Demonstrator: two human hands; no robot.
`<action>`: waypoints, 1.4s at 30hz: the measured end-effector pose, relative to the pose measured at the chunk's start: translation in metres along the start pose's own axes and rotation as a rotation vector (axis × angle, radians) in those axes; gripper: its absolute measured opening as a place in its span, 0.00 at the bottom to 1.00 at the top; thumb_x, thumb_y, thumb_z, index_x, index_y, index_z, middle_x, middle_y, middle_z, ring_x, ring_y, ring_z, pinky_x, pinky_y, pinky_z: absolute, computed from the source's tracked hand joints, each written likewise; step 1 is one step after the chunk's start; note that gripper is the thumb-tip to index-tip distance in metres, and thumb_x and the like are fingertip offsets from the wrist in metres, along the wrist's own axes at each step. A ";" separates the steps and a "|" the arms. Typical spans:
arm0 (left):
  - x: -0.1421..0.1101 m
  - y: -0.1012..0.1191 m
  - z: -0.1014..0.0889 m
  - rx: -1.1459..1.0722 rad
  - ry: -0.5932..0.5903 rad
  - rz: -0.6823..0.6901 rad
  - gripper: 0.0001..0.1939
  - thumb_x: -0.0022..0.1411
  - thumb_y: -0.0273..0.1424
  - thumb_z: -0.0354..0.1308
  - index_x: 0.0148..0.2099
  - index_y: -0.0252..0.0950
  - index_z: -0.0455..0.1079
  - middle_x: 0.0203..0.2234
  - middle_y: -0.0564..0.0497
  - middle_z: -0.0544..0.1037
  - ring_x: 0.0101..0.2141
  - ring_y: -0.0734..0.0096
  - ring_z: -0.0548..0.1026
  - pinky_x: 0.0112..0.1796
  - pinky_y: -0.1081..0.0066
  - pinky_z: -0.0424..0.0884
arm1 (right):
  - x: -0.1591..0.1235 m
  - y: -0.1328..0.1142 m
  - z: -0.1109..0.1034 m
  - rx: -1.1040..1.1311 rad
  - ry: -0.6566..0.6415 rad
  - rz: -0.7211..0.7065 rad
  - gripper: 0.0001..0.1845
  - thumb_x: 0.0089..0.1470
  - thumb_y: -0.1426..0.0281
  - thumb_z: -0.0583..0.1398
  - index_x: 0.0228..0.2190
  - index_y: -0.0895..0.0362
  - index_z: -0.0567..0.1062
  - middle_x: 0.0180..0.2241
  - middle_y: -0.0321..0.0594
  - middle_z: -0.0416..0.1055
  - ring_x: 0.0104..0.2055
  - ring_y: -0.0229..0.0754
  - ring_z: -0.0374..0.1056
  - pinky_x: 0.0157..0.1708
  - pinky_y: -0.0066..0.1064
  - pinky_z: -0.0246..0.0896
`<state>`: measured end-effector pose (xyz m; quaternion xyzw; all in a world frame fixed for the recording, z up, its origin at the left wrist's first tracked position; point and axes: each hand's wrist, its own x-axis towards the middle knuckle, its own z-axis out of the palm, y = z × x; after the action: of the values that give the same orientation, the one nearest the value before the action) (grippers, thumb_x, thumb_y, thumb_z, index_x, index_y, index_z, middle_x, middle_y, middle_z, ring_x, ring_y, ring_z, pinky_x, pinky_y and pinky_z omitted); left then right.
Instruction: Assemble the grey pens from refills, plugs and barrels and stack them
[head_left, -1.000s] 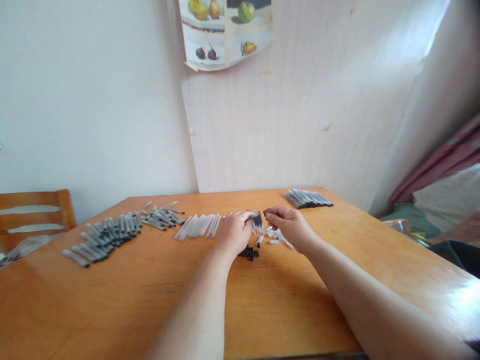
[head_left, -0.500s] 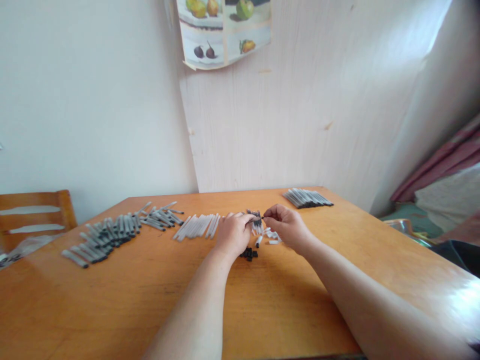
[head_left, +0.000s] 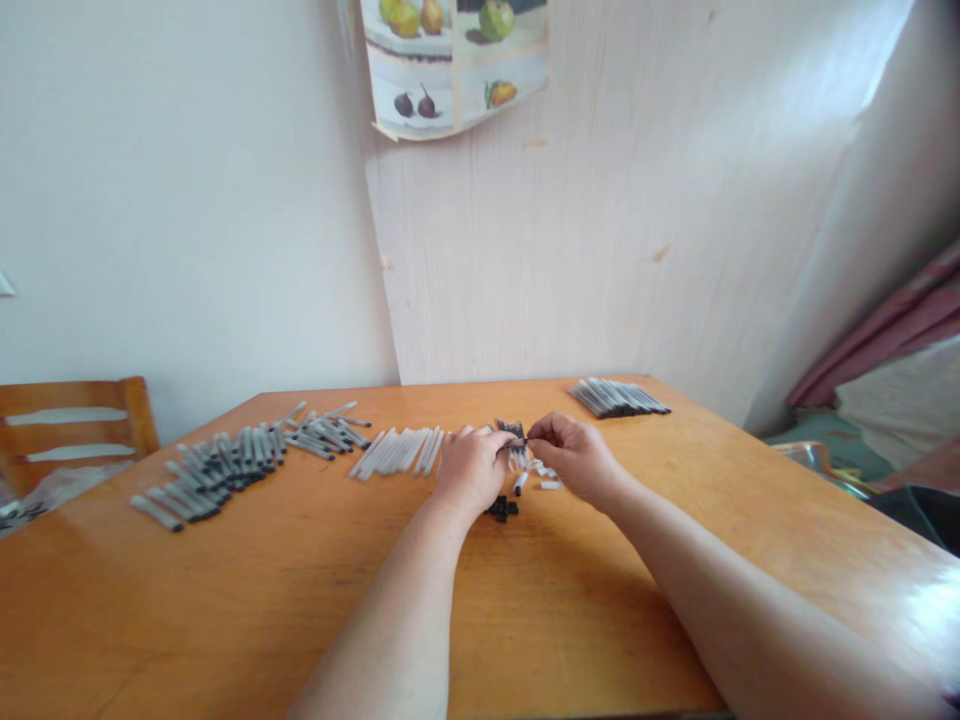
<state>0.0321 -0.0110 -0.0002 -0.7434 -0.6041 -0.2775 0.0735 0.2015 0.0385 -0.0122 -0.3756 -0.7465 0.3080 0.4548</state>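
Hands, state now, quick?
Left hand: closed, holding a pen.
Right hand: closed, fingertips pinched at the pen's end; too small to tell if it holds a separate part.

Left hand (head_left: 472, 467): grips slim piece (head_left: 514, 443)
Right hand (head_left: 568, 452): pinches dark bit (head_left: 526, 440) at its end
Desk (head_left: 540, 620): black pieces (head_left: 502, 509) nearby

My left hand (head_left: 471, 468) partly covers the black pieces (head_left: 504, 508); the slim piece (head_left: 514, 443) between it and my right hand (head_left: 566, 452) is too small to make out; the fruit picture (head_left: 457, 70) is cut off above, the chair (head_left: 67, 437) at the left edge.
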 end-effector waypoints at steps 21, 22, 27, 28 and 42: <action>0.000 -0.003 0.004 -0.077 0.022 0.076 0.14 0.63 0.32 0.51 0.48 0.46 0.75 0.40 0.50 0.79 0.41 0.64 0.72 0.43 0.66 0.64 | -0.001 -0.003 -0.003 0.178 -0.088 0.088 0.10 0.47 0.66 0.60 0.32 0.58 0.71 0.24 0.34 0.69 0.24 0.35 0.64 0.24 0.26 0.59; 0.000 -0.003 0.004 -0.079 0.019 0.077 0.14 0.63 0.32 0.51 0.48 0.46 0.75 0.40 0.50 0.79 0.41 0.65 0.73 0.43 0.66 0.64 | -0.001 -0.003 -0.003 0.170 -0.094 0.088 0.10 0.48 0.65 0.60 0.32 0.58 0.72 0.24 0.34 0.69 0.24 0.35 0.64 0.24 0.26 0.59; 0.001 -0.004 0.004 -0.096 0.015 0.106 0.15 0.64 0.32 0.51 0.48 0.45 0.75 0.40 0.49 0.79 0.41 0.66 0.73 0.42 0.68 0.65 | 0.000 -0.001 -0.004 0.130 -0.102 0.095 0.11 0.49 0.63 0.60 0.32 0.58 0.71 0.23 0.35 0.70 0.23 0.35 0.65 0.23 0.26 0.60; 0.001 -0.004 0.004 -0.099 0.017 0.111 0.14 0.64 0.32 0.51 0.48 0.45 0.75 0.39 0.49 0.79 0.40 0.65 0.73 0.42 0.68 0.65 | 0.000 0.000 -0.004 0.120 -0.102 0.097 0.12 0.50 0.62 0.60 0.32 0.58 0.71 0.23 0.35 0.70 0.23 0.35 0.65 0.23 0.26 0.60; 0.001 0.006 -0.001 -0.148 -0.012 0.079 0.14 0.64 0.33 0.51 0.48 0.44 0.75 0.42 0.48 0.79 0.43 0.65 0.73 0.46 0.66 0.65 | -0.001 -0.003 -0.003 -0.142 -0.041 0.025 0.28 0.58 0.49 0.48 0.19 0.56 0.66 0.16 0.34 0.63 0.20 0.35 0.58 0.21 0.27 0.50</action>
<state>0.0376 -0.0120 0.0023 -0.7718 -0.5525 -0.3137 0.0258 0.2034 0.0368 -0.0092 -0.4100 -0.7707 0.2676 0.4078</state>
